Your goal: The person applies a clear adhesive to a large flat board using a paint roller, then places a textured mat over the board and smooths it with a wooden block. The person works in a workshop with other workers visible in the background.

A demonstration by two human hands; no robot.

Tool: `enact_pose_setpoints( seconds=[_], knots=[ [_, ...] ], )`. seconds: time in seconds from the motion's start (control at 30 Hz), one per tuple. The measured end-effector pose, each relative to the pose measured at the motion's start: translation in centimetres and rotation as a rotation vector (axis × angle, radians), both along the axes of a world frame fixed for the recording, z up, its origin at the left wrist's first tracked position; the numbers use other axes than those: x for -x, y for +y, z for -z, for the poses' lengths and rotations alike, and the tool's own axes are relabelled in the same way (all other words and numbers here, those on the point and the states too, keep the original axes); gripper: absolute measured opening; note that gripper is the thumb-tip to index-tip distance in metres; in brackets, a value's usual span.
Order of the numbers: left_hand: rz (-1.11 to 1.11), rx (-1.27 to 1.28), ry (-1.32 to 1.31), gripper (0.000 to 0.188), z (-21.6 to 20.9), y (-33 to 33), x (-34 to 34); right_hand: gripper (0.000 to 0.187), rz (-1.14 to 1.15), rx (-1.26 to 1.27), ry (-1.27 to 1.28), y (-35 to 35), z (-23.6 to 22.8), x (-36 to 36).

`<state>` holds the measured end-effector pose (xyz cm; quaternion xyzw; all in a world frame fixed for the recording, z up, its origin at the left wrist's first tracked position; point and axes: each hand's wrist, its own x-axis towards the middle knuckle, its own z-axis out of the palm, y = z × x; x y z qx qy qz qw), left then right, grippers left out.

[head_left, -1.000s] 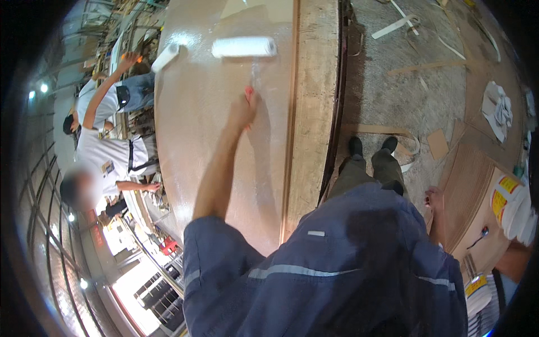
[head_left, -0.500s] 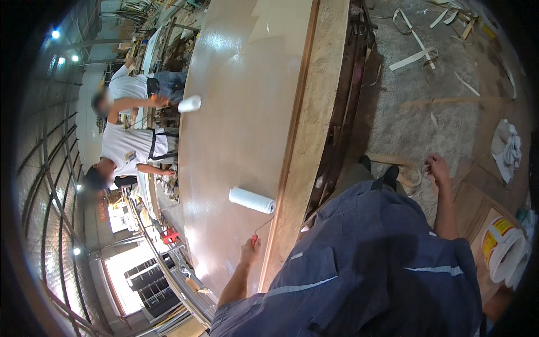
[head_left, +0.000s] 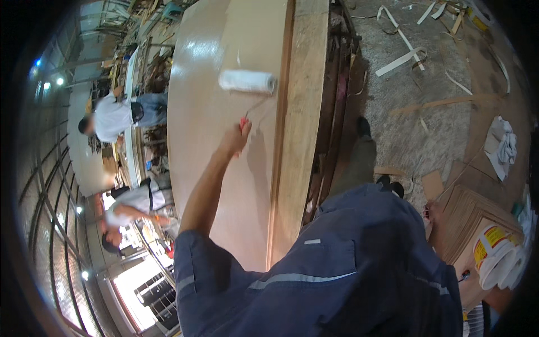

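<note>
My left hand (head_left: 238, 139) is closed around the red handle of a paint roller (head_left: 246, 81). The roller's white sleeve lies across a broad wooden panel (head_left: 219, 174), near a paler patch with a visible edge; the panel's surface shines in places. Along the panel's near side runs a raised brown strip, with a bare wooden board (head_left: 303, 112) beside it. My right hand (head_left: 430, 214) hangs low by my side, beside a stack of brown sheets (head_left: 469, 210); its fingers are too dark and small to read.
Two people in white shirts, one standing (head_left: 115, 117) and one bending (head_left: 137, 208), are beyond the panel. White strips (head_left: 401, 62) and a rag (head_left: 501, 147) litter the concrete floor. White buckets (head_left: 497, 255) stand behind me at the right.
My left hand has pushed the roller far up along the panel, to the paler patch. My right hand has dropped back to my side. One co-worker has moved away and bends down.
</note>
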<state>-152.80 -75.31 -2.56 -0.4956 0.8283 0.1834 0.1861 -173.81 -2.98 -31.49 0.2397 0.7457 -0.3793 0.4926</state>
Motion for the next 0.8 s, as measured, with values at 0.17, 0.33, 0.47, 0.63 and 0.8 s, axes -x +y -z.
enact_pose_setpoints(
  seconds=[0.17,0.33,0.47,0.63,0.8],
  knots=[
    [0.249,0.147,0.132,0.073,6.1,-14.5,21.3,0.015,0.129,0.029,0.026,-3.4,-0.5,2.3],
    [0.143,0.039,0.187,0.072,4.4,-19.6,40.4,0.016,0.207,0.07,0.186,-14.9,-11.1,7.5],
    [0.122,0.009,0.177,0.064,4.5,-20.0,45.2,0.018,0.212,0.095,0.248,-16.0,-12.1,8.3],
    [0.3,0.166,0.114,0.071,6.9,-19.8,31.2,0.017,0.156,0.075,0.182,-14.3,-8.7,9.1],
    [0.019,0.117,0.153,0.058,5.4,-5.9,10.6,0.015,-0.113,0.222,0.112,-11.6,-1.5,13.1]
  ],
)
